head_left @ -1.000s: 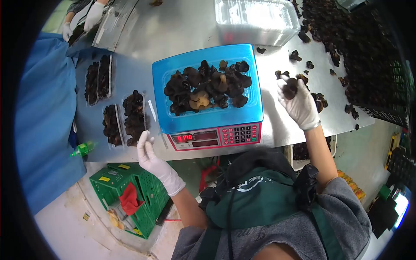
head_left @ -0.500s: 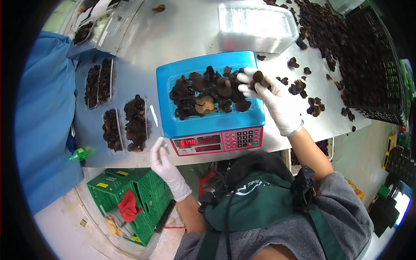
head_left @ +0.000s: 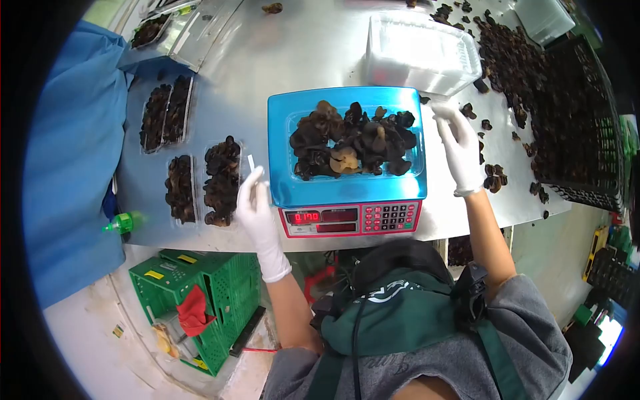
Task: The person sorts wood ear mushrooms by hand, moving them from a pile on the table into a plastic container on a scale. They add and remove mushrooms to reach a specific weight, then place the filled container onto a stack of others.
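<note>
A: Numbers?
B: Scale (head_left: pixel 347 191), left display (head_left: pixel 307 217): red digits, 0.170. Keypad (head_left: pixel 389 217): key marks too small to read.
A: Other lettering?
B: Green apron (head_left: pixel 400 320): white letters, folded, illegible. Grey shirt (head_left: pixel 533 327): faint script, illegible. Green crate (head_left: pixel 233 293): yellow labels, too small.

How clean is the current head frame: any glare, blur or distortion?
Head view: fisheye bending with black corners; glare on the stacked clear plastic trays and silver metal table; white-gloved right hand slightly smeared at the fingertips; black plastic crate mostly lost in shadow; red digits on the scale legible.
</note>
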Demonstrator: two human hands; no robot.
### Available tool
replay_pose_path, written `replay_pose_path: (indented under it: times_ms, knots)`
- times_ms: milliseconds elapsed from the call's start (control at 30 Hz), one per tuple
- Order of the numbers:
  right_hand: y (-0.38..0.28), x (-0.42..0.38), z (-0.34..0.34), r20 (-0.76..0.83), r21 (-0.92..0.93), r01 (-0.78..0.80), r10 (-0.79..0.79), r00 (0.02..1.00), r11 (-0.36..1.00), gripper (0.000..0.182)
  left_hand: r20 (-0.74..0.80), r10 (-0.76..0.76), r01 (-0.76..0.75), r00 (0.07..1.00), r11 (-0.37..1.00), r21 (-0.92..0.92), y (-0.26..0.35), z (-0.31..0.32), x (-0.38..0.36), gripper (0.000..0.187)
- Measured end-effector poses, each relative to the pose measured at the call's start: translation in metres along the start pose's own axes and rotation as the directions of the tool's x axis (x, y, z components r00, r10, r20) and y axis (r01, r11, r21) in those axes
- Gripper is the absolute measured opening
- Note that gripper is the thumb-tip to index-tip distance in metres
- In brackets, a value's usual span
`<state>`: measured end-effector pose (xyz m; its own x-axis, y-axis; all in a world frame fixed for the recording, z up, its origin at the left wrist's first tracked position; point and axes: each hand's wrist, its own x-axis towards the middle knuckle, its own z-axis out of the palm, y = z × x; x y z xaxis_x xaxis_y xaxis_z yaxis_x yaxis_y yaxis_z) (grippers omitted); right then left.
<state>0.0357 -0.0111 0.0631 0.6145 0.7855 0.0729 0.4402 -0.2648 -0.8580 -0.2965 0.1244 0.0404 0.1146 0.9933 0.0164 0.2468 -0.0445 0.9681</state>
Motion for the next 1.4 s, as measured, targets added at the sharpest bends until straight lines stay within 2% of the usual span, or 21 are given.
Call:
replay_pose_path:
  times_ms: [100,133,233,300,333,367,433,500,567,600,633,700,800,867,933,967,1033,1100,1133,1233,1400]
  knots:
    - [0.011,-0.028,-0.006,0.068,-0.160,-0.161,0.174,0.982,0.974,0.029,0.122,-0.059,0.051,0.991,0.996,0.070,0.011,0.019,0.018,0.032]
    - [0.010,-0.030,-0.005,0.036,-0.164,-0.152,0.160,0.986,0.975,0.031,0.132,-0.101,0.095,0.986,0.994,0.058,0.012,0.026,0.024,0.034]
    - [-0.012,-0.021,0.006,-0.059,-0.235,0.116,-0.133,0.989,0.965,0.029,0.097,-0.035,0.023,0.995,0.992,0.128,0.007,0.036,0.033,0.035]
    - [-0.035,-0.004,0.027,0.055,-0.193,0.297,-0.292,0.955,0.935,0.032,0.096,-0.063,0.049,0.993,0.989,0.140,0.002,0.037,0.034,0.035]
    - [-0.065,0.006,0.031,0.210,-0.316,0.533,-0.490,0.846,0.785,0.038,0.094,-0.078,0.066,0.992,0.990,0.128,-0.002,0.038,0.033,0.035]
    - [-0.072,0.017,0.055,0.173,-0.244,0.490,-0.459,0.871,0.837,0.044,0.093,-0.093,0.082,0.991,0.990,0.116,-0.003,0.039,0.032,0.034]
    - [-0.077,0.046,0.093,0.167,-0.212,0.686,-0.666,0.727,0.696,0.045,0.096,-0.055,0.040,0.994,0.988,0.151,0.005,0.042,0.026,0.035]
    - [-0.066,0.065,0.116,0.363,-0.315,0.732,-0.636,0.681,0.604,0.031,0.121,-0.036,0.009,0.992,0.976,0.216,0.011,0.041,0.021,0.036]
    - [-0.064,0.074,0.112,0.498,-0.275,0.745,-0.573,0.651,0.608,0.015,0.119,0.002,-0.030,0.993,0.972,0.233,0.003,0.035,0.021,0.036]
    - [-0.064,0.074,0.112,0.420,-0.227,0.726,-0.607,0.675,0.650,0.007,0.114,-0.016,-0.011,0.993,0.972,0.236,0.004,0.032,0.020,0.036]
    - [-0.064,0.071,0.107,0.403,-0.127,0.671,-0.580,0.708,0.730,0.010,0.110,-0.035,0.008,0.993,0.972,0.236,0.004,0.032,0.019,0.036]
    - [-0.070,0.067,0.097,0.572,-0.136,0.517,-0.359,0.737,0.845,0.017,0.105,-0.030,0.001,0.994,0.965,0.262,-0.003,0.032,0.021,0.035]
    - [-0.066,0.055,0.090,0.340,-0.118,0.586,-0.522,0.782,0.802,0.027,0.119,-0.099,0.075,0.988,0.979,0.190,-0.007,0.032,0.026,0.034]
    - [-0.086,0.045,0.050,0.302,0.100,0.269,-0.287,0.909,0.958,0.034,0.157,-0.104,0.088,0.982,0.990,0.110,-0.006,0.032,0.029,0.034]
    - [-0.047,0.035,0.027,0.092,0.134,0.092,-0.105,0.990,0.987,0.031,0.197,-0.185,0.179,0.963,0.983,0.048,0.002,0.030,0.030,0.034]
    - [-0.019,0.026,0.021,-0.016,0.021,-0.028,0.028,0.999,0.999,0.031,0.215,-0.224,0.224,0.950,0.974,0.025,0.007,0.029,0.031,0.034]
    - [0.031,0.006,0.006,0.028,-0.256,0.024,-0.018,0.999,0.966,0.030,0.236,-0.247,0.255,0.940,0.967,-0.002,0.004,0.029,0.034,0.033]
    - [0.026,-0.007,0.003,0.182,-0.102,-0.328,0.342,0.922,0.939,0.028,0.267,-0.281,0.289,0.922,0.957,0.008,0.004,0.028,0.035,0.031]
    - [0.014,-0.010,0.009,0.273,0.047,-0.333,0.309,0.911,0.942,0.028,0.287,-0.300,0.304,0.910,0.952,0.029,0.007,0.026,0.037,0.030]
    - [0.002,0.000,0.028,0.195,0.000,-0.227,0.223,0.955,0.974,0.028,0.302,-0.317,0.350,0.899,0.935,-0.061,0.003,0.014,0.034,0.026]
    - [-0.066,0.047,0.089,0.352,-0.096,0.025,0.010,0.936,0.995,0.033,0.127,-0.371,0.392,0.920,0.884,-0.255,-0.009,-0.052,0.019,0.022]
